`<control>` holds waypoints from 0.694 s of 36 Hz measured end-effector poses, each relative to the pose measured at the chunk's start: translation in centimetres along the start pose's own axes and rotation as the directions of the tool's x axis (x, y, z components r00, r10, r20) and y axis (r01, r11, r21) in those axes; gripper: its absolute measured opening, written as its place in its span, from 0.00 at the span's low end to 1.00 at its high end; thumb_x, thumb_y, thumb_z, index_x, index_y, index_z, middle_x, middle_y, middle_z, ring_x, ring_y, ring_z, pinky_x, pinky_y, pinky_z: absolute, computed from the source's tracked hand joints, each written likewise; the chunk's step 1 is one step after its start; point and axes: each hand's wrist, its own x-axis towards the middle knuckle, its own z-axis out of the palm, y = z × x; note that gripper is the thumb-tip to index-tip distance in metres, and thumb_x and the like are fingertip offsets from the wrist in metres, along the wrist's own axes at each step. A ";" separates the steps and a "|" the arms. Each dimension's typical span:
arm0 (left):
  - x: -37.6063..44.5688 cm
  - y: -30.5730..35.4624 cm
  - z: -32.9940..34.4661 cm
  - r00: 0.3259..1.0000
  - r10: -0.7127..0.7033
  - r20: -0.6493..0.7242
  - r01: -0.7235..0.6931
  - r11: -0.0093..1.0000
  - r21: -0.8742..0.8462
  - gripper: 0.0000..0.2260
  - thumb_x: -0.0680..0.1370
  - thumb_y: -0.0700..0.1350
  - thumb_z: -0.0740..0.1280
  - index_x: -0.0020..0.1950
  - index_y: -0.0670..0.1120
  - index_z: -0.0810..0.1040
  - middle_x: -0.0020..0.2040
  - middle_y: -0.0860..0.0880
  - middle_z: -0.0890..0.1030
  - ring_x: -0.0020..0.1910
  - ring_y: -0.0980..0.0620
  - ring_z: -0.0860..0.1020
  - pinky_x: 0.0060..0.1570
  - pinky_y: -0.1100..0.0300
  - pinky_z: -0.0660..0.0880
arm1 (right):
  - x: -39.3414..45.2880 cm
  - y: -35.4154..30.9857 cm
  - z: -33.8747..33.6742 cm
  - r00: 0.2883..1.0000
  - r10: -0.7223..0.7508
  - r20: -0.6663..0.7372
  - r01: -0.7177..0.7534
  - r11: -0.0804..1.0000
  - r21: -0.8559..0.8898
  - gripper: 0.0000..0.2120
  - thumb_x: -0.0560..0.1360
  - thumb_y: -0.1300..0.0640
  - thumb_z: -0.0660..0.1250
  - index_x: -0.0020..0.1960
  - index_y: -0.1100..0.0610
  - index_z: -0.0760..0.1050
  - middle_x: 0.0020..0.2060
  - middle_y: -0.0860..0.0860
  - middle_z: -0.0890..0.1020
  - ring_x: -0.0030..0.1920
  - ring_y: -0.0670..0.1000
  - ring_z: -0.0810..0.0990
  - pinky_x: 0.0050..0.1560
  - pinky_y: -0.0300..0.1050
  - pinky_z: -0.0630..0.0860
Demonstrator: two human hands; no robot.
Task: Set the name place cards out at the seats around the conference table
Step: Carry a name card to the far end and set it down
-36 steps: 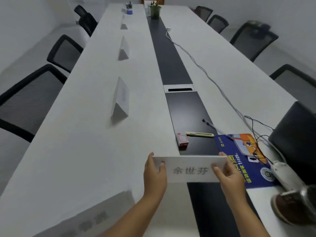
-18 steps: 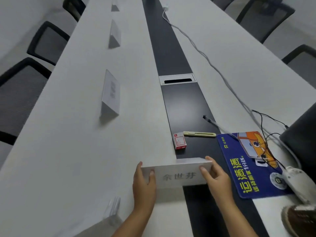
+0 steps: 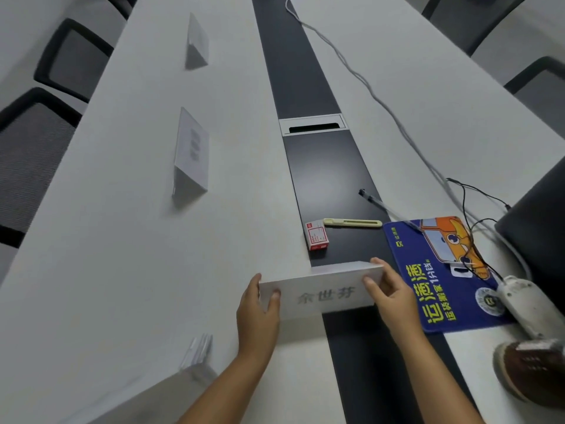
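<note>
I am looking down the long white counter (image 3: 128,240) and seeing both hands gripping 1 folded name card (image 3: 318,292) by its short ends. The left hand (image 3: 258,313) is pinching the left end, thumb on the printed face and the other fingers hidden behind it. The right hand (image 3: 388,292) is clasping the right end, its fingers (image 3: 371,284) curling over the front. The card is facing me with 3 printed characters, and it is sitting across the edge where the white top meets the dark center strip (image 3: 324,166); I cannot tell whether its base is touching the surface or hovering just above.

Farther up the left side, 2 more tent cards are standing: the nearer one (image 3: 191,154) beside a black mesh chair (image 3: 30,154), the farther one (image 3: 197,41) well beyond it. A small stack of flat cards (image 3: 198,350) is lying near my left forearm.

On the strip just beyond the held card, a red and white box (image 3: 317,238) is lying next to a pale utility knife (image 3: 351,222). A blue mat (image 3: 437,280) is lying to the right, with a pen (image 3: 385,206) resting partly on its top edge.
</note>
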 end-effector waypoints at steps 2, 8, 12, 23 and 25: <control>-0.2 0.0 0.0 1.000 0.006 0.010 -0.006 1.000 0.010 0.22 0.77 0.42 0.61 0.70 0.44 0.62 0.69 0.45 0.68 0.67 0.47 0.67 0.60 0.61 0.66 | -0.2 0.3 -0.1 1.000 0.003 -0.010 -0.003 1.000 0.006 0.22 0.73 0.61 0.64 0.66 0.55 0.67 0.54 0.52 0.74 0.55 0.50 0.73 0.49 0.45 0.76; -0.6 0.6 -0.1 0.999 0.043 0.027 -0.044 0.998 0.044 0.22 0.77 0.42 0.61 0.70 0.44 0.61 0.70 0.44 0.67 0.68 0.47 0.66 0.62 0.60 0.66 | -0.7 0.0 -0.4 0.999 -0.017 -0.029 0.018 1.000 0.024 0.22 0.73 0.61 0.64 0.66 0.54 0.67 0.54 0.52 0.75 0.56 0.51 0.74 0.51 0.47 0.76; -0.3 0.8 -0.2 0.998 0.045 0.034 -0.047 0.997 0.060 0.23 0.77 0.42 0.61 0.70 0.44 0.60 0.70 0.45 0.67 0.68 0.48 0.66 0.62 0.60 0.65 | -0.3 0.0 -0.4 1.000 -0.019 -0.021 0.019 1.000 0.010 0.21 0.73 0.60 0.64 0.66 0.53 0.68 0.54 0.53 0.75 0.56 0.51 0.74 0.51 0.48 0.76; -0.5 0.2 -0.2 0.999 0.023 0.045 -0.028 0.994 0.107 0.23 0.77 0.42 0.61 0.70 0.43 0.59 0.70 0.44 0.67 0.68 0.46 0.66 0.64 0.55 0.67 | -0.6 0.5 -0.2 1.000 0.024 0.002 -0.024 1.000 0.005 0.22 0.74 0.60 0.64 0.67 0.54 0.66 0.53 0.53 0.74 0.54 0.50 0.74 0.44 0.39 0.75; -0.5 0.3 -0.2 0.999 0.027 0.047 -0.032 0.993 0.110 0.23 0.77 0.42 0.61 0.70 0.43 0.59 0.70 0.44 0.67 0.68 0.46 0.66 0.64 0.55 0.67 | -0.5 0.3 -0.3 1.000 0.025 0.008 -0.025 1.000 0.002 0.22 0.74 0.60 0.64 0.67 0.54 0.66 0.53 0.53 0.74 0.54 0.50 0.74 0.44 0.40 0.75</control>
